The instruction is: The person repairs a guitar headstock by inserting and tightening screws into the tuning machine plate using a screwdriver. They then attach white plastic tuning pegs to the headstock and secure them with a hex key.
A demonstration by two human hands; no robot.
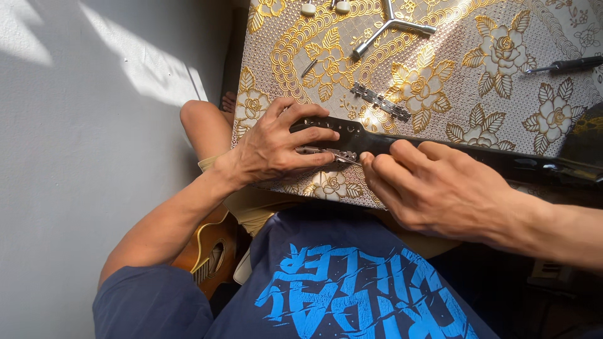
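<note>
A black guitar headstock [352, 133] lies near the front edge of a table covered in a gold floral cloth [477, 81]. My left hand [276, 147] wraps over the end of the headstock and presses a metal tuner strip [326, 152] against its side. My right hand [433, 188] rests on the black neck just right of that, its fingertips pinched at the strip's end. Whether they hold a small part is hidden.
A second metal tuner strip [380, 102] lies on the cloth behind the headstock. Farther back are a three-armed socket wrench [389, 28], a small screw or bit [309, 68] and two white tuner knobs [325, 7]. A dark-handled tool [568, 64] lies far right. A small wooden guitar [210, 251] stands by my left knee.
</note>
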